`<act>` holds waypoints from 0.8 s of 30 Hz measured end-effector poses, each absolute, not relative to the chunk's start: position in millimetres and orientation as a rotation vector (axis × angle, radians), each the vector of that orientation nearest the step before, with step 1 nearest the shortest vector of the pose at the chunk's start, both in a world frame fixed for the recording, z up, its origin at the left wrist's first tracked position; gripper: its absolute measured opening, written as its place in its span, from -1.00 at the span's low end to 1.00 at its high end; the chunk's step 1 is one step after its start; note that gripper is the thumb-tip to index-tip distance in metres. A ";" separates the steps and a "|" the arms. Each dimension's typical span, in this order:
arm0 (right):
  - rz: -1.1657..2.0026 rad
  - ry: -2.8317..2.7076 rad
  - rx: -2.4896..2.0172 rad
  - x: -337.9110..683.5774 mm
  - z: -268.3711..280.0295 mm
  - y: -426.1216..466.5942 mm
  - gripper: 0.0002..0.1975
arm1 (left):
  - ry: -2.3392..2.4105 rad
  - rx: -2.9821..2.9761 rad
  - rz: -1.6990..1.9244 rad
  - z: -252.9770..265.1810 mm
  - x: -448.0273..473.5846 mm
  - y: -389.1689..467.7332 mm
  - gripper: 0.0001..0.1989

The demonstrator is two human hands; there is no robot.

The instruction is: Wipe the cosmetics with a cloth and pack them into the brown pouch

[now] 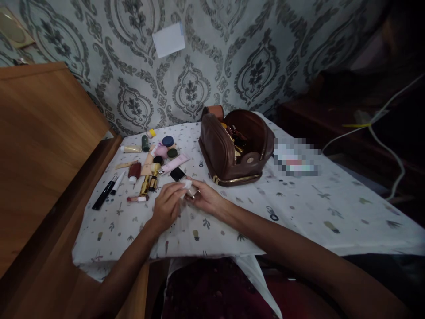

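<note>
The bag [215, 148] stands open, right of upper centre. At frame centre, my right hand [206, 197] is closed around the clear container [192, 191]. My left hand [168, 201] touches its white part [187, 183]; closure there: I cannot tell.

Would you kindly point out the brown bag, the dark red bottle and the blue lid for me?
Brown bag [216, 148]: head view, on its side wall.
Dark red bottle [135, 169]: head view, on its body.
Blue lid [168, 141]: head view, on its top.
</note>
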State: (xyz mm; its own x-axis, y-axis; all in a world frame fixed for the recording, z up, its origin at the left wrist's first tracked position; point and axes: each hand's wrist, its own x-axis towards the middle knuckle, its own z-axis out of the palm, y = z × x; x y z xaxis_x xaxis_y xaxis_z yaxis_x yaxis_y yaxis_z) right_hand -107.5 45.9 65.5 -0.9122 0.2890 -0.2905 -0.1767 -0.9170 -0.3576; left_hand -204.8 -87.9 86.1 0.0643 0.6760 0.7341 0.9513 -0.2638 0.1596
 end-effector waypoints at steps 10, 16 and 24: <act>2.828 -0.517 -0.493 -108.0 63.2 50.2 -0.89 | -1.512 -2.136 -0.949 82.5 -194.6 -85.4 -0.61; 2.877 -0.569 -0.573 -105.3 70.5 45.6 -0.86 | -1.752 -1.687 -1.039 87.4 -216.6 -84.6 -0.65; 2.851 -0.448 -0.564 -104.0 73.3 45.1 -0.76 | -1.588 -2.053 -0.997 87.3 -197.6 -88.0 -0.60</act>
State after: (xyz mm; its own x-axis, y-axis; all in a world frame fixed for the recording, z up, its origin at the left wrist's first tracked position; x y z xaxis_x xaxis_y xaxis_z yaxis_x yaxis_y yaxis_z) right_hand -104.0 45.1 73.3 -0.9070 0.2515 -0.3377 -0.1358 -0.9338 -0.3309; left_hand -197.6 -88.0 87.3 0.1197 0.6895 0.7143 0.9431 -0.3037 0.1351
